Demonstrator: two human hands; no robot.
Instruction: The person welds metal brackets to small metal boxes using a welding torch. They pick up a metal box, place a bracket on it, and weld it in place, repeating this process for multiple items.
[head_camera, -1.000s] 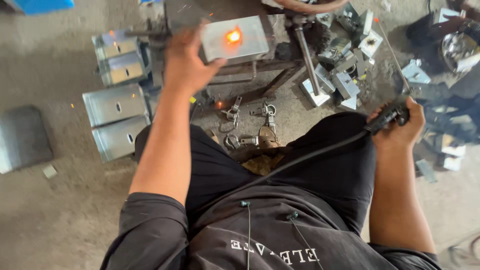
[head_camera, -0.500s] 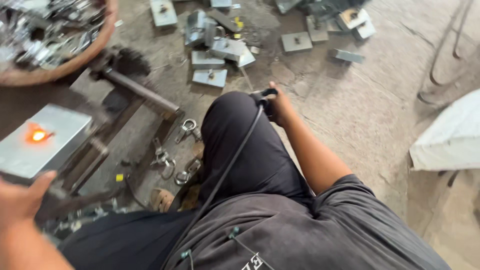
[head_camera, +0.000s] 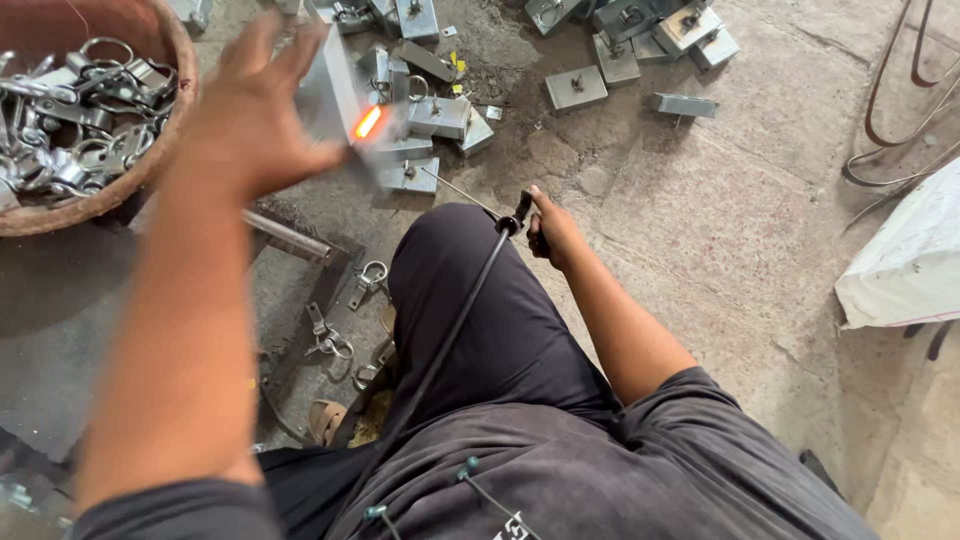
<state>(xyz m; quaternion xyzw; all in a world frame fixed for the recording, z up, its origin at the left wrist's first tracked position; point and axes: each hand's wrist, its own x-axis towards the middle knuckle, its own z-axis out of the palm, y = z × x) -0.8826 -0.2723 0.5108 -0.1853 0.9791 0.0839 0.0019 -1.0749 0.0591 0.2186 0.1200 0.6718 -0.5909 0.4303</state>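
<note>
fingers: left hand is spread wide, thumb pinching a flat grey metal plate with a glowing orange spot near the thumb tip; blurred

other hand: right hand is wrapped round a black welding holder, its thin rod poking out over the knee, cable trailing back

burn risk: I'd guess the thumb could slide onto the glow

snag risk: the rod could catch the trouser leg

room: bare concrete to the right; basket of rings at left and loose brackets crowd the front

Our left hand holds a metal plate above the floor; the basket sits left, scattered boxes ahead, our right hand grips a welding holder.
</note>
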